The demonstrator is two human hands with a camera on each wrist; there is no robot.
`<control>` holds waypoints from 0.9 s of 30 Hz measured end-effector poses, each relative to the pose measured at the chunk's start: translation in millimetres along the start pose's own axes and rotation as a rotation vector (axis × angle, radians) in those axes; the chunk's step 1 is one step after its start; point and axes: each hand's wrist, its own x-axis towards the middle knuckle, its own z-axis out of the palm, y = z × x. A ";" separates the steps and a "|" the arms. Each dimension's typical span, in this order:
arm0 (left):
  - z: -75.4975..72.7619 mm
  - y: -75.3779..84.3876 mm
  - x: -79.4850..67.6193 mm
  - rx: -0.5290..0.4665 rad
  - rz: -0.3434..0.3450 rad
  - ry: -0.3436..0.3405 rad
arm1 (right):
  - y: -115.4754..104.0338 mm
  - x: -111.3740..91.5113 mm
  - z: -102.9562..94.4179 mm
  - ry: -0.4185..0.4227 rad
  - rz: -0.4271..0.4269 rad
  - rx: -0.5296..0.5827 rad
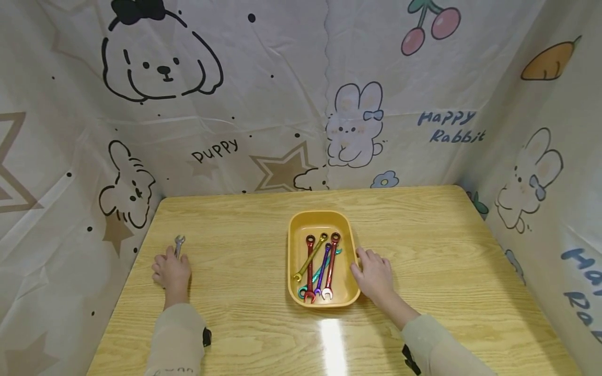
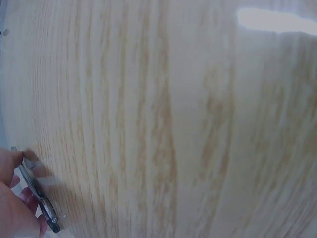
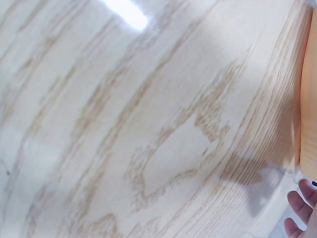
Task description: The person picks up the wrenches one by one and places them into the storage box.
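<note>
At the left of the table my left hand (image 1: 172, 269) grips a silver combination wrench (image 1: 179, 242), whose open end sticks out past the fingers. In the left wrist view the wrench (image 2: 35, 191) slants between thumb and fingers, close to the wood. My right hand (image 1: 374, 274) is at the right side of a yellow tray (image 1: 348, 230), fingertips right by its rim and fingers loosely bent. Inside the tray lie several coloured wrenches: two red ones, a gold wrench (image 1: 310, 259), a purple wrench (image 1: 323, 269) and a teal wrench (image 1: 316, 277), partly covered by the others.
The wooden table (image 1: 244, 261) carries the tray near its middle. A white cloth (image 1: 263, 104) with cartoon drawings hangs along the back and both sides. Light glares off the table (image 1: 333, 344) in front of the tray.
</note>
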 end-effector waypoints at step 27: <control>-6.6 5.9 1.0 0.023 0.013 0.014 | -0.5 -0.7 -0.8 0.022 -0.012 -0.010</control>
